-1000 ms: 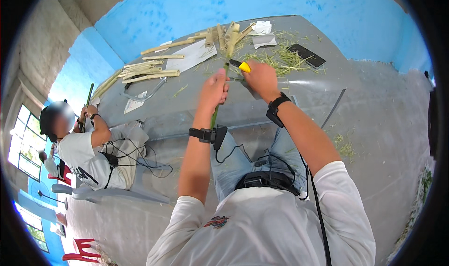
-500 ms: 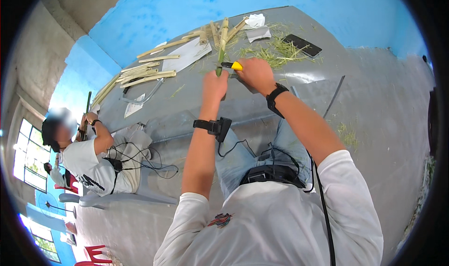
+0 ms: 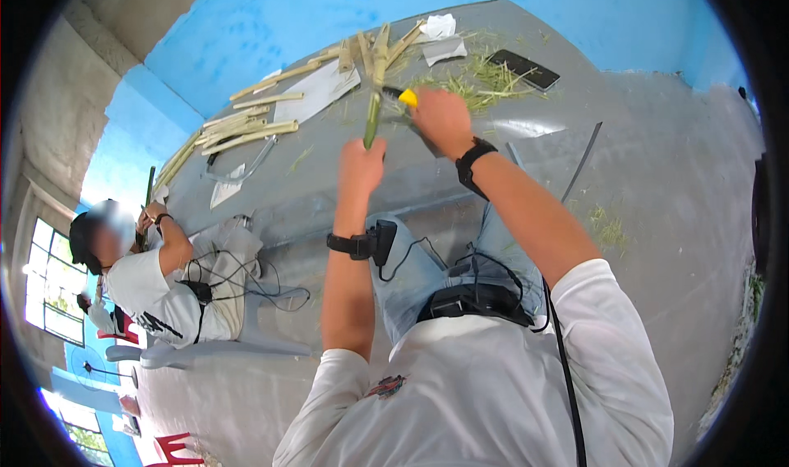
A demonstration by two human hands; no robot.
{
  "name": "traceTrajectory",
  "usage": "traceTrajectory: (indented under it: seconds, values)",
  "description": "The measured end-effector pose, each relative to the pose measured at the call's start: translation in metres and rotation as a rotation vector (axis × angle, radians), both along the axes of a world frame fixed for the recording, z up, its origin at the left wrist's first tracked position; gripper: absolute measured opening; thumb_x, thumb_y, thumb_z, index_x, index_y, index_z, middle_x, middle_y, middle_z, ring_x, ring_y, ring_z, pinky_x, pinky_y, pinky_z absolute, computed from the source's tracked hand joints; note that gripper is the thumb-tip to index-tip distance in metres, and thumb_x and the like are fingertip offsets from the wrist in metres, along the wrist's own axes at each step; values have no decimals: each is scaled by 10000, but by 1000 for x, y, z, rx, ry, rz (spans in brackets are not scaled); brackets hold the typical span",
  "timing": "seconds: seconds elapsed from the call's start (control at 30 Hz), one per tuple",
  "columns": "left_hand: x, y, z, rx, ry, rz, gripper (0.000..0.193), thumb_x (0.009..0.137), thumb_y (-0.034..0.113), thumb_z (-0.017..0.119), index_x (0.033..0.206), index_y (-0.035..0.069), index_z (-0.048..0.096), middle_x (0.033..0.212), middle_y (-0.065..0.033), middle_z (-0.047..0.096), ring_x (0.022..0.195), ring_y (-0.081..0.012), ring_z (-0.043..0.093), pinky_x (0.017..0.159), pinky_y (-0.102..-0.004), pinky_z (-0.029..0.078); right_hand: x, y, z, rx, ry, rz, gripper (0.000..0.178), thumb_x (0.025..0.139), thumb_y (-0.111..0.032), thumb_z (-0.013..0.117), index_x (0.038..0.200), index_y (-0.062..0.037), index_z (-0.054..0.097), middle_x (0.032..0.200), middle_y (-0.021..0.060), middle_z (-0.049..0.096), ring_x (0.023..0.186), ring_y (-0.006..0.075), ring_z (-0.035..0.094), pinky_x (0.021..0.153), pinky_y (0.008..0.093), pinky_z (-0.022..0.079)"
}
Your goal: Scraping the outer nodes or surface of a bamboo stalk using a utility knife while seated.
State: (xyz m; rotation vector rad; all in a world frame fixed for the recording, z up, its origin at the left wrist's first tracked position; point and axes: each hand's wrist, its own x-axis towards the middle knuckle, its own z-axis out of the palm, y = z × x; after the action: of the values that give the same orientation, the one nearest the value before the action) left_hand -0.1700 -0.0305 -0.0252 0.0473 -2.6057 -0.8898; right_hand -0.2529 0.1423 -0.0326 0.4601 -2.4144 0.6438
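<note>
My left hand [image 3: 362, 165] is closed around the lower end of a bamboo stick [image 3: 372, 124]. The stick points away from me over the grey table [image 3: 329, 167]; its near part is green and its far part pale. In my right hand [image 3: 444, 122] is a knife with a yellow and black handle [image 3: 408, 97]. Its blade end meets the stick partway along, beyond my left hand. The exact edge contact is too small to make out.
Pale bamboo sticks [image 3: 238, 130] lie at left beside a hacksaw [image 3: 251, 167] and paper [image 3: 325, 93]. Green shavings [image 3: 481, 89] and a black phone [image 3: 526, 69] are at far right. Another person [image 3: 156, 278] sits at left, holding a dark stick.
My left hand has drawn back toward me, baring more green stick between it and the knife. The knife now sits farther along the stick from that hand. The view has shifted slightly.
</note>
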Motion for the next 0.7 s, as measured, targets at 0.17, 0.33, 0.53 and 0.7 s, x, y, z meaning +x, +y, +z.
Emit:
traceTrajectory:
  seconds: [0.17,0.33,0.53,0.7]
  values:
    - [15,11,23,486,-207,45,319,889,293,593,715,26,579,590,-55,561,420,-156,530,385,-310,369,9,12,7,-122,61,30,219,879,-307,635,940,-99,664,760,150,680,737,332,691,630,451,542]
    - [-1,13,27,281,-211,58,358,890,294,579,696,-6,597,596,-123,591,495,-243,599,483,-373,447,13,13,7,74,54,184,241,862,-345,657,912,-110,680,746,134,680,739,333,688,639,459,542]
    - [-6,17,11,-36,31,89,386,878,315,573,735,-38,629,652,-241,611,655,-421,635,619,-489,481,7,11,2,105,95,241,257,874,-357,655,908,-104,683,771,130,687,722,333,688,642,451,547]
    - [-2,16,13,-100,21,88,393,880,304,590,802,-74,666,796,-310,644,820,-490,644,732,-535,507,3,7,6,126,-58,75,261,905,-336,641,967,-84,672,790,151,692,752,357,680,657,476,542]
